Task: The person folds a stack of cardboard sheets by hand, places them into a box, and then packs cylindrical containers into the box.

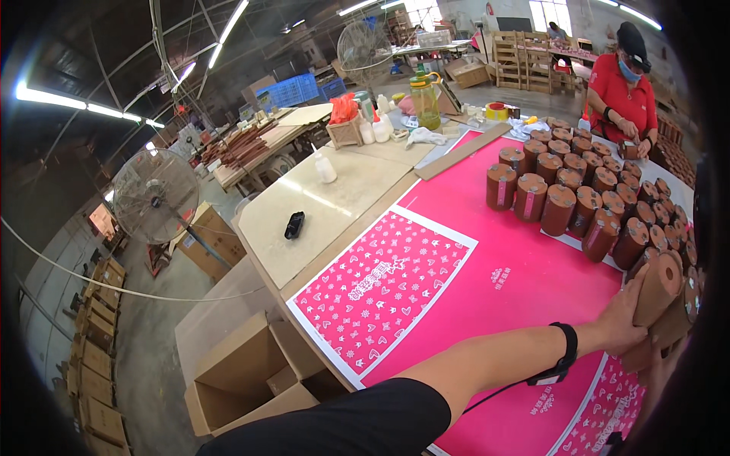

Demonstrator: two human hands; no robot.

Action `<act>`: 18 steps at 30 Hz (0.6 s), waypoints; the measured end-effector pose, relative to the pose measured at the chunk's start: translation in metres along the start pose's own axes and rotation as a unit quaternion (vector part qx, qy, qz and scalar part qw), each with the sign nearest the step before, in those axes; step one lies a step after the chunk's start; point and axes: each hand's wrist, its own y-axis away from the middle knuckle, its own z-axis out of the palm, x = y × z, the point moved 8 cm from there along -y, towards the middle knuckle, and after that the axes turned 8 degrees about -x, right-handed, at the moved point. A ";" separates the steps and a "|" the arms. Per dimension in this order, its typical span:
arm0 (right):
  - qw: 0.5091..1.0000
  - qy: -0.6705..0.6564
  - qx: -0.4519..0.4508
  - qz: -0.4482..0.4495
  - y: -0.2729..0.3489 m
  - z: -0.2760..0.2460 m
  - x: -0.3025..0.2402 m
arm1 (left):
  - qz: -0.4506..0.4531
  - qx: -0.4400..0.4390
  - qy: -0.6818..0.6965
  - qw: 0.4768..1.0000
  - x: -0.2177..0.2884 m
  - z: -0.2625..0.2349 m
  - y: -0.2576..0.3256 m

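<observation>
My left arm, with a black wristband, reaches to the right. At its end my left hand (617,322) is closed around the side of a brown cylinder (660,283) with a round hole in its end. Another brown cylinder lies against it, just below. At the dim right rim, part of my right hand (660,374) shows beneath these cylinders; its fingers are too dark and cut off to read. Beyond my hands, several upright brown cylinders (559,207) with silvery spots on top stand in a dense group on the pink sheet (502,285).
A patterned pink sheet (384,289) covers the near table. Further left are a black object (294,225) and a white squeeze bottle (325,167). An opened cardboard box (243,372) sits below the table edge. Across the table, a person in red (627,99) handles a small brown piece.
</observation>
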 end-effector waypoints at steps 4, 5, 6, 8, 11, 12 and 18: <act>1.000 -0.004 0.009 0.003 -0.002 -0.008 0.017 | 0.001 -0.002 -0.017 1.000 0.003 0.000 0.000; 1.000 0.017 -0.001 0.014 -0.003 -0.008 0.022 | -0.001 0.004 -0.013 1.000 0.003 0.000 0.001; 0.999 0.039 -0.010 0.024 -0.004 -0.009 0.028 | -0.001 0.008 -0.009 1.000 0.003 0.000 0.001; 0.995 0.089 0.007 0.031 -0.009 -0.011 0.038 | 0.031 0.027 -0.016 0.999 0.006 -0.001 0.002; 0.986 0.161 0.033 0.030 -0.011 -0.006 0.036 | 0.059 0.042 -0.029 0.997 0.006 -0.003 0.006; 0.981 0.187 0.045 0.022 -0.009 -0.004 0.032 | 0.058 0.035 -0.031 0.997 0.003 -0.001 0.007; 0.994 -0.033 0.086 -0.058 0.007 0.020 -0.011 | 0.086 0.026 -0.056 0.994 -0.003 -0.003 0.009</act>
